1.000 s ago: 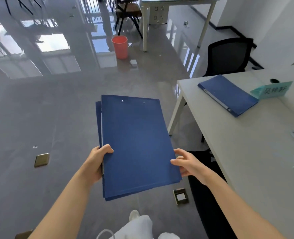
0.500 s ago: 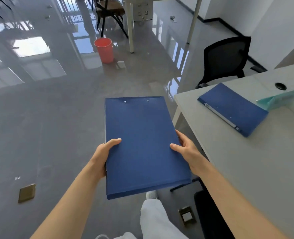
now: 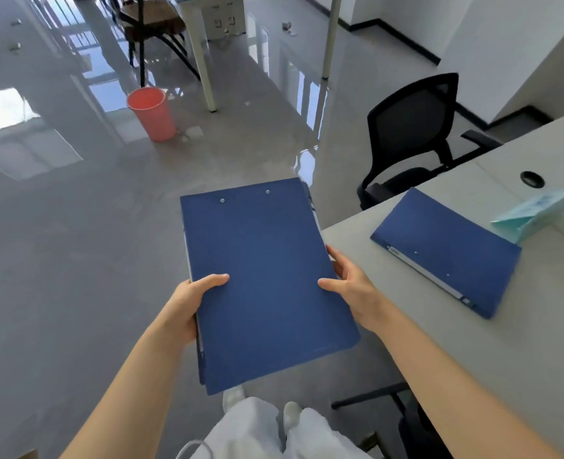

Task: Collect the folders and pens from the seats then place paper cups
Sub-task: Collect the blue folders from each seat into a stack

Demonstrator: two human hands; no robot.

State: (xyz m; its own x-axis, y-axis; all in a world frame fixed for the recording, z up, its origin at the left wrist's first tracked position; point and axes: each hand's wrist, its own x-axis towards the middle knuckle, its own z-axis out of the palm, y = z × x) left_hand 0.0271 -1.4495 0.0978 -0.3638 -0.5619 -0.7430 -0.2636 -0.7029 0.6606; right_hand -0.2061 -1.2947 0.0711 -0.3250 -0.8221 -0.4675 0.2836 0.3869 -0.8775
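I hold a stack of blue folders (image 3: 264,273) flat in front of me, above the floor. My left hand (image 3: 187,303) grips its left edge with the thumb on top. My right hand (image 3: 350,283) grips its right edge the same way. A dark pen seems to lie along the stack's left edge under my left hand. Another blue folder (image 3: 446,250) lies closed on the grey table (image 3: 472,342) to my right, beside a pale green name card (image 3: 535,217). No paper cups are in view.
A black mesh office chair (image 3: 409,134) stands at the table's far end. On the glossy floor a red bucket (image 3: 153,112) stands near a white table leg (image 3: 204,58) and a dark chair (image 3: 151,21). Another chair's base (image 3: 389,395) shows under the table.
I have walked forward along the table. The folder on the table and the black chair are now closer. My hands have slid a little further up the stack's sides.
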